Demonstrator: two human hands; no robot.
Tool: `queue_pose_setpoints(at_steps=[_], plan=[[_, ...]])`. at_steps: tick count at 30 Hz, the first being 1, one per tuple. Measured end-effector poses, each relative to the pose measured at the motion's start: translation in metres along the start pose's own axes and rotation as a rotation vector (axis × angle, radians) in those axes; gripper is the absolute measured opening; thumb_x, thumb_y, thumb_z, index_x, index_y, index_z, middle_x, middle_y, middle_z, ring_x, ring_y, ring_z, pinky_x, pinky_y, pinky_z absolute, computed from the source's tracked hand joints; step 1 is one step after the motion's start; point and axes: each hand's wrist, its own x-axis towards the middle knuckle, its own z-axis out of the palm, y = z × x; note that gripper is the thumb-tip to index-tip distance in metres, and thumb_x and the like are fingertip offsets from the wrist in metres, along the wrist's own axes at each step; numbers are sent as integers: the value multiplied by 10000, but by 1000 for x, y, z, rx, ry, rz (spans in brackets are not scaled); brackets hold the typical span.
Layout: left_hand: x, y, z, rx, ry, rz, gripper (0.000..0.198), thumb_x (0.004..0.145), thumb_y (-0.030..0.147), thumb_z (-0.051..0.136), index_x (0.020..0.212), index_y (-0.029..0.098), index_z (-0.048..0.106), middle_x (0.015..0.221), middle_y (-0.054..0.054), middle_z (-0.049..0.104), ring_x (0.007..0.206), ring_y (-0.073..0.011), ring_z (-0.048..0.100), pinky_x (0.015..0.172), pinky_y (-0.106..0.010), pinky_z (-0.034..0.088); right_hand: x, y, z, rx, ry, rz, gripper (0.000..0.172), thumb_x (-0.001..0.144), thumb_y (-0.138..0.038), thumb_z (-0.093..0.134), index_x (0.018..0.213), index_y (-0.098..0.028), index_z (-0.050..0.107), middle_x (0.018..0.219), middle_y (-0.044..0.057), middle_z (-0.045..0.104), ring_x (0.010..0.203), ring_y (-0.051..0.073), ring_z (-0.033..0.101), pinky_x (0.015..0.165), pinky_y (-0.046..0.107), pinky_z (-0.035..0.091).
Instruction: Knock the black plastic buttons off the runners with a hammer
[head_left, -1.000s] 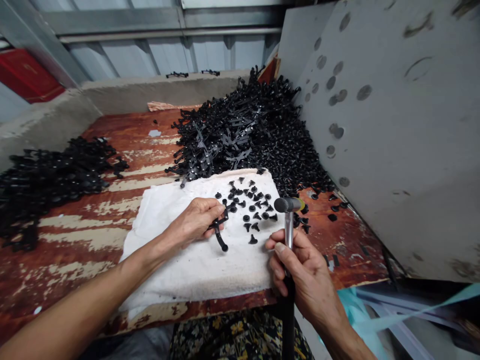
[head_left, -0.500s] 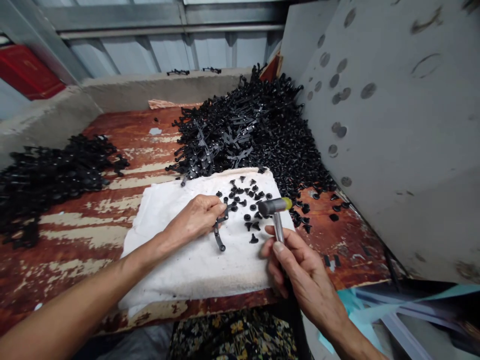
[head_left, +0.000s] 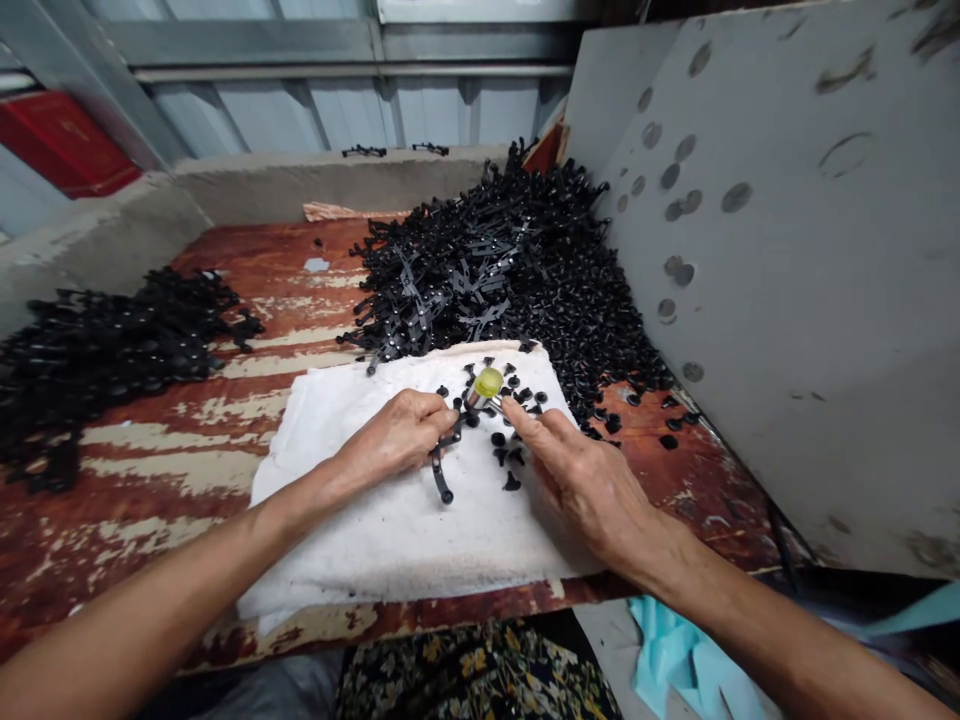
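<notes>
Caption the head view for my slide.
Left hand grips black plastic part on white cloth; right hand at small hammer.

Bright, even, diffuse light, apparently from above, with only soft shade under the right hand (head_left: pixel 592 490) on the white cloth (head_left: pixel 390 540). Small specular glint on the yellow mallet tip (head_left: pixel 488 382). Marked wide-angle bowing toward the frame edges, clearest on the corrugated metal wall (head_left: pixel 345 110) and grey panel (head_left: pixel 780 270). Fine detail slightly soft in the black plastic pile (head_left: pixel 480 280); fair sharpness elsewhere.
</notes>
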Motion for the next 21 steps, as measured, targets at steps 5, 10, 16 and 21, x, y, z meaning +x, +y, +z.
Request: queue_pose_setpoints(at_steps=[5,10,16,21], plan=[[-4,14,-1,-162,-50,-159,223,785,246,563,584,169,506,480,20,564,301,-41,341,332,-180,201,-2,-2,1,-46,-26,5,650,828,-34,381,1469,-146,387,874,69,597,612,180,552,464,273,401],[-5,16,-3,-190,-60,-173,184,763,185,583,588,147,540,482,14,583,296,-36,363,328,-166,218,-2,1,-3,31,5,-6,628,851,-45,377,1464,-178,405,836,50,577,568,161,520,473,268,412],[-1,2,-4,-230,-103,-153,201,766,241,593,591,154,543,485,1,589,286,-38,360,315,-168,208,1,-1,-10,241,293,-83,642,914,-35,346,1527,-216,285,863,45,558,713,164,580,638,273,513],[-1,1,-3,-220,-77,-148,201,749,249,615,588,160,536,467,2,581,285,-39,363,320,-167,202,0,0,-9,117,107,-65,613,864,-35,376,1458,-178,435,817,47,562,572,158,525,487,261,468]])
